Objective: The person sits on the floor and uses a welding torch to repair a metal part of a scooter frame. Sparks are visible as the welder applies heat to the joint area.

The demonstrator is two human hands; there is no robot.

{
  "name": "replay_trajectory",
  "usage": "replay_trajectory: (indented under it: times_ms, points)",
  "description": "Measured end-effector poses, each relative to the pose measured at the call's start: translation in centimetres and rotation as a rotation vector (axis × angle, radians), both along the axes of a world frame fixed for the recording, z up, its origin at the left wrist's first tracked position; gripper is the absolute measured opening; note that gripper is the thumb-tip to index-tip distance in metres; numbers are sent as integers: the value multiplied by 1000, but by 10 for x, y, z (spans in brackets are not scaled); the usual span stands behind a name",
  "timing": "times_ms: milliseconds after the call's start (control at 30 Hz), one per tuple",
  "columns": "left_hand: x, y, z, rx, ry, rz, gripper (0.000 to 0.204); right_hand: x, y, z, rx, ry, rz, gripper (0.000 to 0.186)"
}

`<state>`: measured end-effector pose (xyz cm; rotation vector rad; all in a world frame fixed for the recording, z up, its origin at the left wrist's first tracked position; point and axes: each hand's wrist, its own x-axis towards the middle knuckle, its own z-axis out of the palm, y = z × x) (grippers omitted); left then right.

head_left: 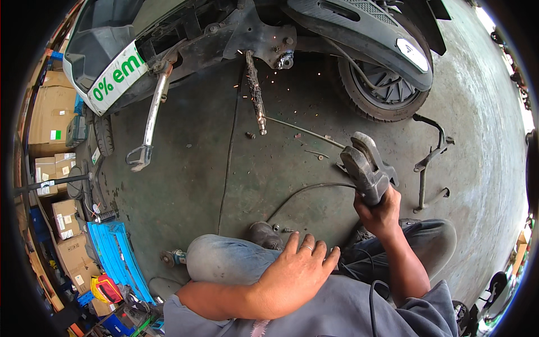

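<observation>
My right hand [382, 213] grips a worn grey welding electrode holder [366, 171]. From its jaws a thin welding rod [306, 133] runs left to a charred, rough metal pin [255, 92]. That pin hangs from a dark bracket [261, 36] under a tipped scooter, and the rod's tip seems to touch it low down. Small orange sparks scatter around the pin. My left hand [297, 272], a ring on one finger, hovers or rests above my lap with fingers apart and holds nothing. A white side stand [154, 118] hangs from the scooter left of the pin.
The scooter's wheel [387, 84] stands at the far right. A loose metal stand [431, 160] lies on the floor, right of the holder. Cables cross the floor. Near my left knee is a teal power tool [175, 257]. Cardboard boxes [53, 112] and blue panels [119, 253] line the left.
</observation>
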<state>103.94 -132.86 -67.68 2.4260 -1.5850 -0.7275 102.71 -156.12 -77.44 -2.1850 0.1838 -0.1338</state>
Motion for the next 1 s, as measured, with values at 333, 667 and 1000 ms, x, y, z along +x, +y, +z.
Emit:
replay_trajectory:
  times_ms: [333, 667, 1000]
  points:
    - [1, 0, -5, 34, 3, 10, 53, 23, 25, -2, 428, 8, -284, 19]
    - [5, 4, -7, 64, 41, 40, 53, 42, 14, -8, 1369, 408, -636, 20]
    - [6, 1, -6, 86, 49, 32, 52, 46, 25, -6, 1433, 516, -634, 18]
